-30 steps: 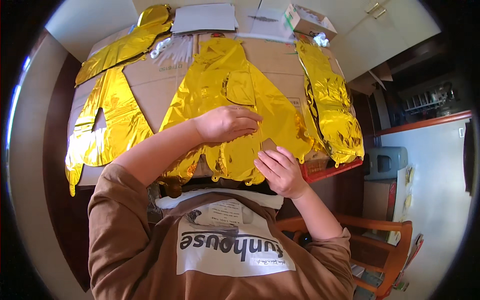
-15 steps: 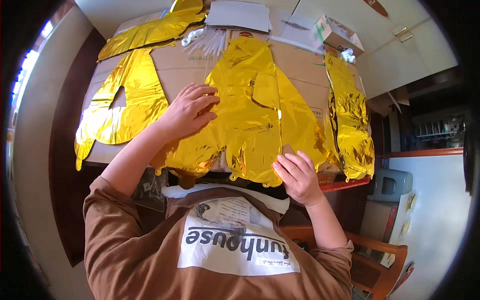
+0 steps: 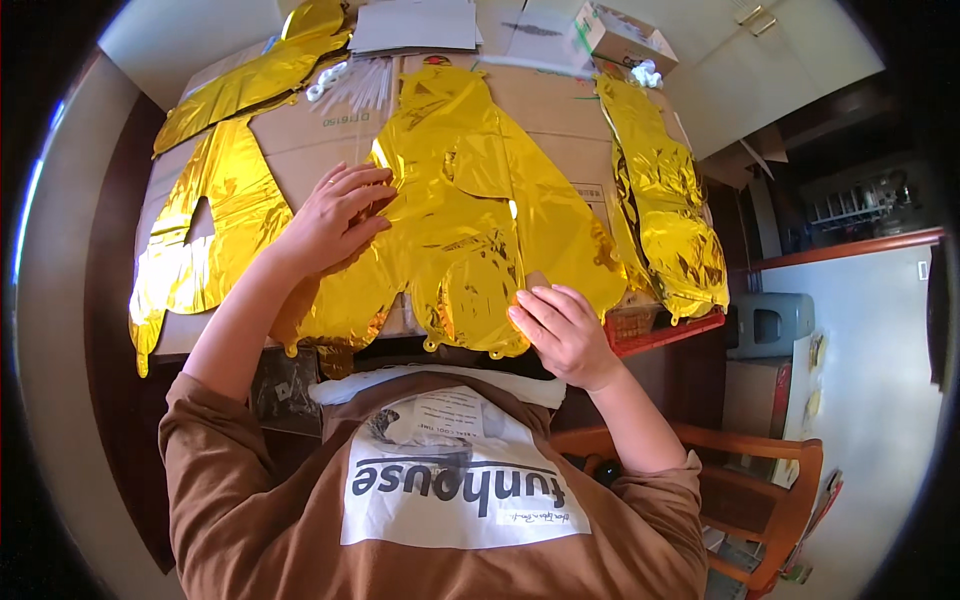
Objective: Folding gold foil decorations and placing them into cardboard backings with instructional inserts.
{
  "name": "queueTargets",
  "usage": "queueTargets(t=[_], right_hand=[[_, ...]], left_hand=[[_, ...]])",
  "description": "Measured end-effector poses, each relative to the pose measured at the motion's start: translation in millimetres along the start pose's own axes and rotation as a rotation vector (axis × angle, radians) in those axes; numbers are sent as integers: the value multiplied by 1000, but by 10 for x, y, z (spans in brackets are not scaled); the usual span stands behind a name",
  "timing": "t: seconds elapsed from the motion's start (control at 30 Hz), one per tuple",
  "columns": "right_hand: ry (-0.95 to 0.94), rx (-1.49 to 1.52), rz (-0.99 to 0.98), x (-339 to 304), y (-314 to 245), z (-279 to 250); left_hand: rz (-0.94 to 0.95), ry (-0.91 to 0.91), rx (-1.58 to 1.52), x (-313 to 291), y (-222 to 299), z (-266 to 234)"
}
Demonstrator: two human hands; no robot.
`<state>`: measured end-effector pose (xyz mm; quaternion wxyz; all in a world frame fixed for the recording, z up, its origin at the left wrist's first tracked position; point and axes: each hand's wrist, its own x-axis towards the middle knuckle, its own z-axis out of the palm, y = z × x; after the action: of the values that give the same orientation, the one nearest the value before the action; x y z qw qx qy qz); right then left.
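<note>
Flat gold foil balloons lie in the middle of the cardboard, their shiny sheets overlapping and creased. My left hand (image 3: 335, 215) rests on the left side of the middle foil balloon (image 3: 455, 220), its fingers stretched out and a ring on one of them. Lower right, my right hand (image 3: 568, 335) has its fingers closed at the bottom edge of the same foil; its thumb is mostly hidden. Small tabs hang along the foil's lower edge, near my body.
More flat gold foil balloons lie at left (image 3: 200, 225), far left (image 3: 250, 85) and right (image 3: 665, 210). Behind the middle are clear straws (image 3: 370, 88), white ribbon rolls (image 3: 327, 80), a paper stack (image 3: 415, 25) and an open box (image 3: 625, 40). A wooden chair (image 3: 790, 475) stands at right.
The whole view has shifted, so the table sits farther left and slightly higher. Both hands keep nearly the same places on the foil.
</note>
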<state>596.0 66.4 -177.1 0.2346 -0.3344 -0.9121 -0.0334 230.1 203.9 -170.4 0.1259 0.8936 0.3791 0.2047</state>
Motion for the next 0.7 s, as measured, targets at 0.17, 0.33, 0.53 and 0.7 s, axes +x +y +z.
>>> queueTargets(t=[0.17,0.33,0.53,0.7], right_hand=[[9,-2,-2,3,-12,-9],[20,-18,-12,53,-21,-27],[20,-23,-15,42,-29,-26],[22,-12,-19,50,-20,-19]], left_hand=[[12,-4,-17,29,17,-24],[23,35,-8,2,-16,15],[12,41,-18,-4,26,-43],[15,105,2,57,52,-82]])
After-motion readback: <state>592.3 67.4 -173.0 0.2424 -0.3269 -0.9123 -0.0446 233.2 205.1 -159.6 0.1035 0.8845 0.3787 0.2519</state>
